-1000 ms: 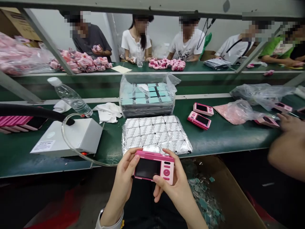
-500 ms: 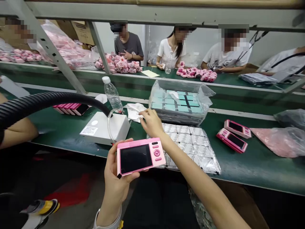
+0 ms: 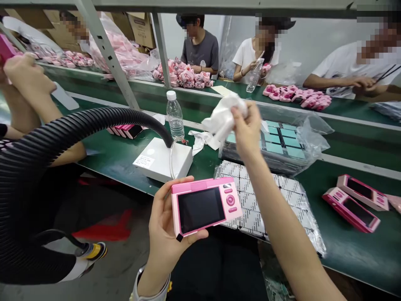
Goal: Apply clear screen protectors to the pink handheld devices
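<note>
My left hand (image 3: pixel 167 225) grips a pink camera (image 3: pixel 205 207) by its left end, its dark screen and round button turned toward me. Raised beyond the camera, my right hand (image 3: pixel 247 129) pinches a crumpled white cloth (image 3: pixel 224 116) in front of the plastic-wrapped tray of teal pieces (image 3: pixel 277 140). Another white cloth (image 3: pixel 205 140) lies on the green bench beside a white box (image 3: pixel 164 161). Beneath my right forearm is a sheet of silvery printed packs (image 3: pixel 250 200).
A clear bottle (image 3: pixel 174 117) stands behind the white box. A black ribbed hose (image 3: pixel 103 117) arches over the left side. Two pink cameras (image 3: pixel 354 207) lie at the right. Across the bench, people sit near piles of pink items (image 3: pixel 184 75).
My right hand has closed on the white cloth and lifted it off the bench. The view has shifted left, and another person's hands now show at the far left.
</note>
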A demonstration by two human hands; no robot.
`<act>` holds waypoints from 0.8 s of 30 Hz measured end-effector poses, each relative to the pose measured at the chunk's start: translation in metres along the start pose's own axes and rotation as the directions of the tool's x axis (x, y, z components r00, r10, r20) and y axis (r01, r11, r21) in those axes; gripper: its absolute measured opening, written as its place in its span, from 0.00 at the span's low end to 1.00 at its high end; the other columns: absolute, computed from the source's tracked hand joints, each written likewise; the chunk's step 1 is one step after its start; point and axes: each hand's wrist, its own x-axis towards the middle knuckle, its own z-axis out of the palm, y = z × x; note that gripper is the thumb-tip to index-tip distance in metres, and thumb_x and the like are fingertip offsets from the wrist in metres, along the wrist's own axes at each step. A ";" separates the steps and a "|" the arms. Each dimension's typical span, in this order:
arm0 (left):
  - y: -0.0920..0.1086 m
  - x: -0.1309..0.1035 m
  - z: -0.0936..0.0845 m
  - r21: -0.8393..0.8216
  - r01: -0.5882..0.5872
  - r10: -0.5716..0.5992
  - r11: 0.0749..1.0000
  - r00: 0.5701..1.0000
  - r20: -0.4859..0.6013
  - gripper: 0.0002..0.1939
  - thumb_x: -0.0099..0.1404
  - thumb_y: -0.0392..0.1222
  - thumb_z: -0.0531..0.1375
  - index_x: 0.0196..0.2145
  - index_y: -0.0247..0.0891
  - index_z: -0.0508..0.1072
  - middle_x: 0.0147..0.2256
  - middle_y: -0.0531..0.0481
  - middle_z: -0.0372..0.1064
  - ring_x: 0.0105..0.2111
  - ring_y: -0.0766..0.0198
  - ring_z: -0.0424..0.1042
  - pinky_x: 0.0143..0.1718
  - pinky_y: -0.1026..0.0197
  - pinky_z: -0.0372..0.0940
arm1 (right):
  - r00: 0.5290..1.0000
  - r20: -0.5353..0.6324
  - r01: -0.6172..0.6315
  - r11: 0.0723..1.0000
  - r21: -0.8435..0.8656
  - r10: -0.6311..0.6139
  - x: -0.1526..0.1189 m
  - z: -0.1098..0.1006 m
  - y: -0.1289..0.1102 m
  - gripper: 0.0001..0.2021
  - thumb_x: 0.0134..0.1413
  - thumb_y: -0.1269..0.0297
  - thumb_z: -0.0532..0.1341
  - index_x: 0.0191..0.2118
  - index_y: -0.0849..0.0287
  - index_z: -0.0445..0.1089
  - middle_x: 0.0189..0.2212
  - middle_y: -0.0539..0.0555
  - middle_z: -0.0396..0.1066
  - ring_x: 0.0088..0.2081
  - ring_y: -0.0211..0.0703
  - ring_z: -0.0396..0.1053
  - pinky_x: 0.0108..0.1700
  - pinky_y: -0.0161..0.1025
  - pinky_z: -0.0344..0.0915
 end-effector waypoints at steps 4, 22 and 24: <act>-0.001 0.002 0.004 0.041 -0.039 0.040 0.998 0.999 -0.016 0.47 0.54 0.40 0.83 0.67 0.53 0.73 0.65 0.43 0.76 0.63 0.52 0.79 0.60 0.58 0.77 | 0.935 0.015 0.353 0.935 0.039 -0.353 -0.049 -0.070 -0.098 0.05 0.73 0.65 0.67 0.51 0.50 0.77 0.46 0.50 0.79 0.46 0.44 0.78 0.44 0.41 0.74; 0.020 -0.029 0.049 0.092 0.000 0.010 0.996 0.994 -0.107 0.40 0.54 0.47 0.83 0.63 0.53 0.78 0.61 0.48 0.80 0.58 0.51 0.82 0.57 0.57 0.80 | 0.702 0.531 0.569 0.822 -0.016 -0.476 -0.155 -0.130 -0.176 0.15 0.77 0.77 0.50 0.49 0.70 0.76 0.42 0.61 0.80 0.37 0.46 0.71 0.37 0.43 0.71; 0.020 -0.030 0.048 0.102 -0.009 0.016 0.995 0.997 -0.070 0.43 0.54 0.47 0.83 0.65 0.54 0.76 0.62 0.47 0.79 0.59 0.50 0.82 0.57 0.55 0.80 | 0.720 0.576 0.471 0.882 0.005 -0.387 -0.157 -0.143 -0.179 0.13 0.77 0.75 0.53 0.52 0.66 0.76 0.46 0.62 0.80 0.40 0.45 0.74 0.40 0.41 0.74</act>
